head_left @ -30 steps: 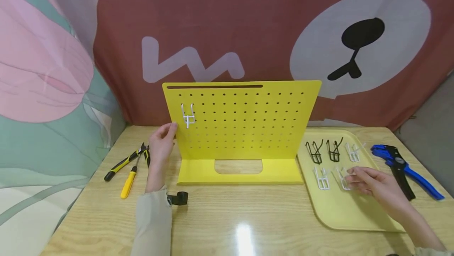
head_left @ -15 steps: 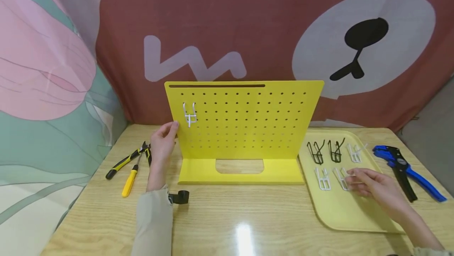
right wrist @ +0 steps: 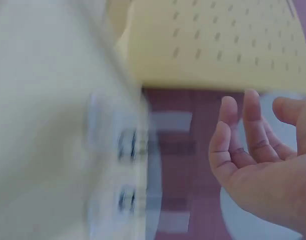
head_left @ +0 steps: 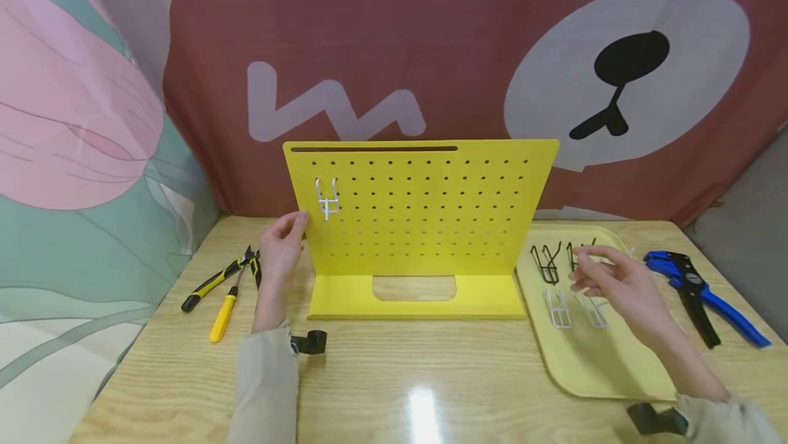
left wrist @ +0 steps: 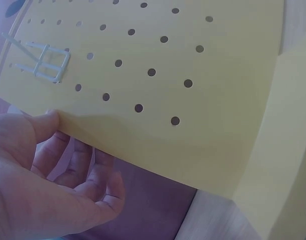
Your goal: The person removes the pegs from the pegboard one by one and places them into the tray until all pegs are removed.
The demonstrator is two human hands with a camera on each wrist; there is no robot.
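A yellow pegboard (head_left: 418,225) stands upright on its bent foot. My left hand (head_left: 282,252) grips its left edge, thumb on the front and fingers behind, as the left wrist view shows. One white wire hook (head_left: 328,198) hangs in the upper left holes. Over the yellow tray (head_left: 591,379) my right hand (head_left: 615,286) is raised; the right wrist view shows loosely bent fingers (right wrist: 233,145) holding nothing. Beneath and beside it lie a white hook (head_left: 559,310), a second white hook (head_left: 598,317) and a black hook (head_left: 546,266). Another black hook (head_left: 572,252) is partly hidden by the hand.
Diagonal pliers (head_left: 212,288) and a yellow-handled screwdriver (head_left: 224,317) lie left of the board, near my left forearm. Blue and black wire strippers (head_left: 702,293) lie right of the tray. A printed cloth (head_left: 455,74) hangs behind the table.
My right hand has left the nearer right white hook and risen toward the back of the tray, slightly left. That hook stays on the tray. The left hand keeps its grip on the board.
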